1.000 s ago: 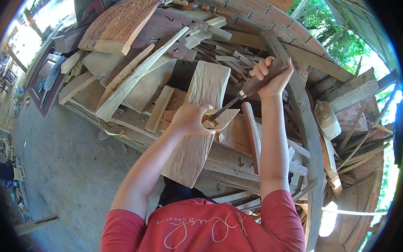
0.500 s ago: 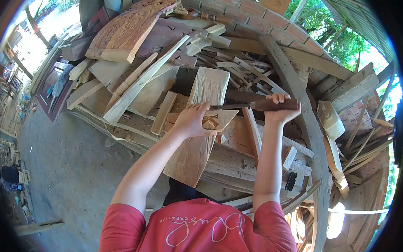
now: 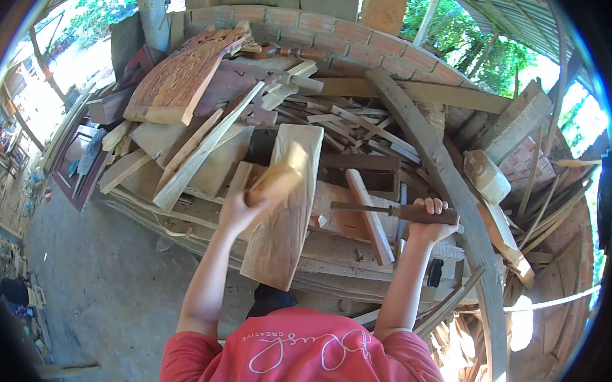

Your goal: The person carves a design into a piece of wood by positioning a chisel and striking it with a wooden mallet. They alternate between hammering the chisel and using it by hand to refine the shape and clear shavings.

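Observation:
In my right hand (image 3: 434, 222) is a chisel (image 3: 413, 212), its thick brown wooden handle wrapped by my fingers. Its flat metal blade points left and touches nothing that I can make out. My left hand (image 3: 239, 214) grips a pale wooden block (image 3: 276, 184), which is tilted up and smeared by motion. Below that block, a long, thick wooden board (image 3: 277, 247) slopes from the wood pile towards my body. A narrow squared stick (image 3: 370, 220) lies behind the chisel blade.
A carved wooden panel (image 3: 182, 75) rests on the pile at the back left. A heavy grey beam (image 3: 442, 155) slants down on the right, beside a plastic jug (image 3: 487, 176). Thin offcuts (image 3: 362, 122) lie heaped before a brick wall (image 3: 365, 48).
The block in my left hand has been lifted and tipped up off the board, moving left. The chisel blade, earlier at the block, is now apart from it. The camera view has shifted.

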